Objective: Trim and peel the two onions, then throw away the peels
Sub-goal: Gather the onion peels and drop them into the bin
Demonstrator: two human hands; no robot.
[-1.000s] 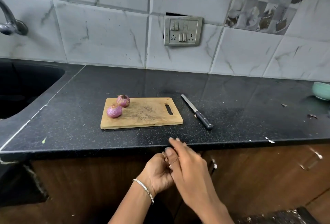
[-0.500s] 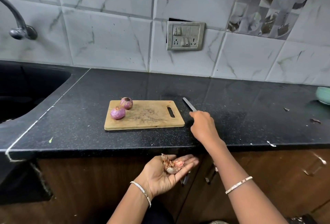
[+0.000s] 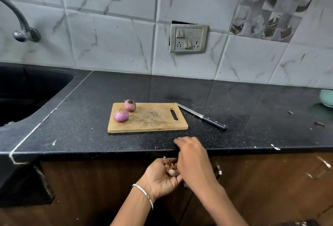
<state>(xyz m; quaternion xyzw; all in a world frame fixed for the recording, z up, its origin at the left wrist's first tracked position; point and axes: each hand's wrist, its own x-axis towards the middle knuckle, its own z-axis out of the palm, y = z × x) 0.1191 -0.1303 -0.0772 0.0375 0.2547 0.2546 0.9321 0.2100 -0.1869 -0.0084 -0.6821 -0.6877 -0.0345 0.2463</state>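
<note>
Two purple peeled onions (image 3: 121, 115) (image 3: 129, 105) lie on the left end of a wooden cutting board (image 3: 153, 119) on the black counter. A knife (image 3: 207, 118) with a black handle lies on the counter just right of the board. Below the counter's front edge my left hand (image 3: 158, 180) is cupped palm up and holds a small heap of onion peels (image 3: 171, 169). My right hand (image 3: 194, 160) reaches over it, its blurred fingers stretched along the counter edge. It hides my left fingers.
A black sink (image 3: 27, 90) and a tap (image 3: 21, 27) are at the left. A pale green bowl (image 3: 327, 97) sits at the right edge. Small scraps (image 3: 319, 123) (image 3: 275, 147) lie on the right of the counter. Brown cabinet doors stand below.
My right hand has left the knife's handle and come back to the counter edge above my left hand. My left palm, flat half a second ago, is now cupped round the peels.
</note>
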